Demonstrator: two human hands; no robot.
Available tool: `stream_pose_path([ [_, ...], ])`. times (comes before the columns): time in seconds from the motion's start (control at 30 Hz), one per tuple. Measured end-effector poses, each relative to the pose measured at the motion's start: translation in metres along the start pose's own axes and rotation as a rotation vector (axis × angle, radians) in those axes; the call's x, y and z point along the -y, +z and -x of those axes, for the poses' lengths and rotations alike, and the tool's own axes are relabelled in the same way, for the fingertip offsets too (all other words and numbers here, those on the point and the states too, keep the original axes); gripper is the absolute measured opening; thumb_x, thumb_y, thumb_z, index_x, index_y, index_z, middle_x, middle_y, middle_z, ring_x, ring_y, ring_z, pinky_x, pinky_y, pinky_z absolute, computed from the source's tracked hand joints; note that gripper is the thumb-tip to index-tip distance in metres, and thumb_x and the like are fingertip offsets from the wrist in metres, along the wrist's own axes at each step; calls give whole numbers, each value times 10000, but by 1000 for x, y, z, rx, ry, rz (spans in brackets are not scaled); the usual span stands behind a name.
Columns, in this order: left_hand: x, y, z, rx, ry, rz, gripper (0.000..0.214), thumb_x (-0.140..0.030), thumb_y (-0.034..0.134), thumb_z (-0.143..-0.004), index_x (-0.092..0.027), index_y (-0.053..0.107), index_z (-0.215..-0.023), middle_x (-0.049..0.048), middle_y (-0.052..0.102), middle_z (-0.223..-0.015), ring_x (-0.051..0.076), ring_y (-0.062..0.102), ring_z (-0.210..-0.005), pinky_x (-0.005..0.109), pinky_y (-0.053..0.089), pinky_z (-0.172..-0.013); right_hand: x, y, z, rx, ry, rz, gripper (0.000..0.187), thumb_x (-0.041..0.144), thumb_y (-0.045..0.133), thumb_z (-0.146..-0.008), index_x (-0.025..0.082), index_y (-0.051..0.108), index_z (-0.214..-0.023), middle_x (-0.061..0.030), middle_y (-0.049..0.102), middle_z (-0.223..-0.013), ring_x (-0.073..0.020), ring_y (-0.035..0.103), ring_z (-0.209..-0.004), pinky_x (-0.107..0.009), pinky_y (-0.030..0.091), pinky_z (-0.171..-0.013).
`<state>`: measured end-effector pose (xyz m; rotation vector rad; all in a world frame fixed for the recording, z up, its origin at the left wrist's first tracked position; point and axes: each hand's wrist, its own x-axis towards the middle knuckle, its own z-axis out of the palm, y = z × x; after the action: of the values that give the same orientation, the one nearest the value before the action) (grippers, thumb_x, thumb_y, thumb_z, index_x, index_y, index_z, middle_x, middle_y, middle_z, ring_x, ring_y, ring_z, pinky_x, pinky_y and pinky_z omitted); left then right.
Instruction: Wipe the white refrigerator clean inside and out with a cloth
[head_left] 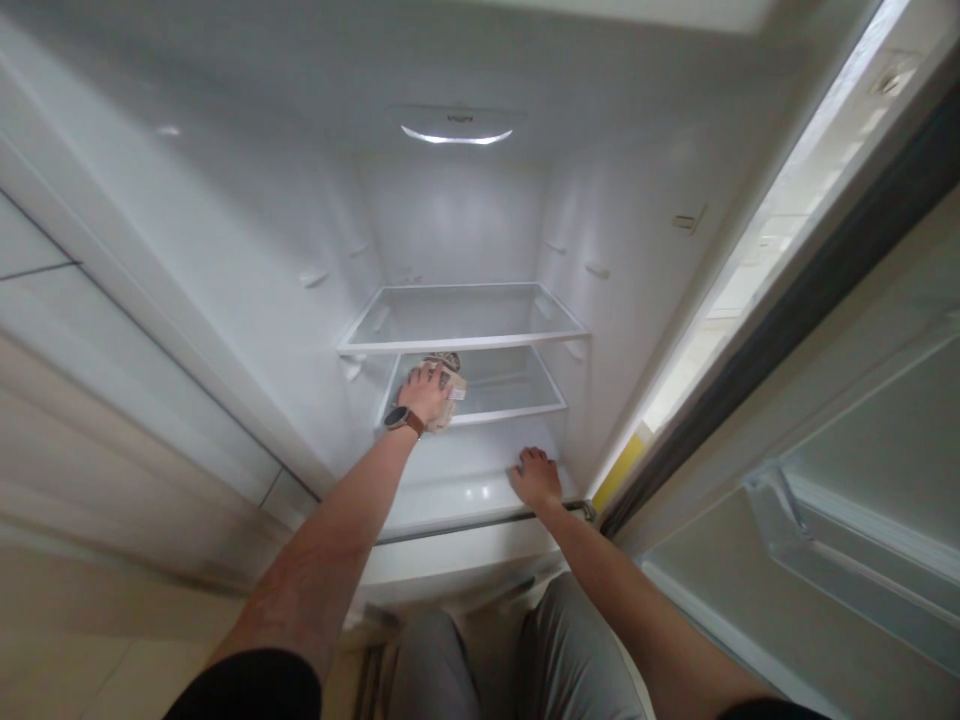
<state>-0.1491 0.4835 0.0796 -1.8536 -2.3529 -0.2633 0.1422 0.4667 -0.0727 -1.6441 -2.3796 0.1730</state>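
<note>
Inside an open fridge, my left hand [427, 394], with a watch on its wrist, presses down on a crumpled beige cloth [444, 415]. Dark print and a small white label show on this cloth. Both are at the left front part of the lower glass shelf [502, 380]. Farther right and lower, my right hand [537, 478] rests near the front right of the fridge floor [457, 470], its fingers apart and nothing in them.
An upper glass shelf [465, 315] spans the fridge above my left hand. The light [457, 133] shines from the ceiling. On the right the door [847, 480] stands open, with a clear bin [847, 560]. Tiled wall [112, 340] borders the left side.
</note>
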Motion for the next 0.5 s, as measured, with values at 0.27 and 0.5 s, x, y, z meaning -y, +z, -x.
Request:
stream_pose_path([
  [0.27,38,2,-12,105,-166,-67,768,-532,293,-1050,-109,218,-1687,230,264,-1735,416,306,-1563,536,290,-1233,1,-2,2,4,-7,-29,366,306,492,-979,145,662,-1260,-180,643,-1368,-292,529,-1294,-400,402,-1042],
  [0.5,41,7,-54,110,-210,-90,723,-501,327,-1057,-48,337,-1620,267,356,-1677,441,354,-1528,532,308,-1216,0,3,0,-15,-12,-20,349,288,498,-968,154,664,-1245,-169,644,-1368,-292,535,-1287,-406,408,-1039],
])
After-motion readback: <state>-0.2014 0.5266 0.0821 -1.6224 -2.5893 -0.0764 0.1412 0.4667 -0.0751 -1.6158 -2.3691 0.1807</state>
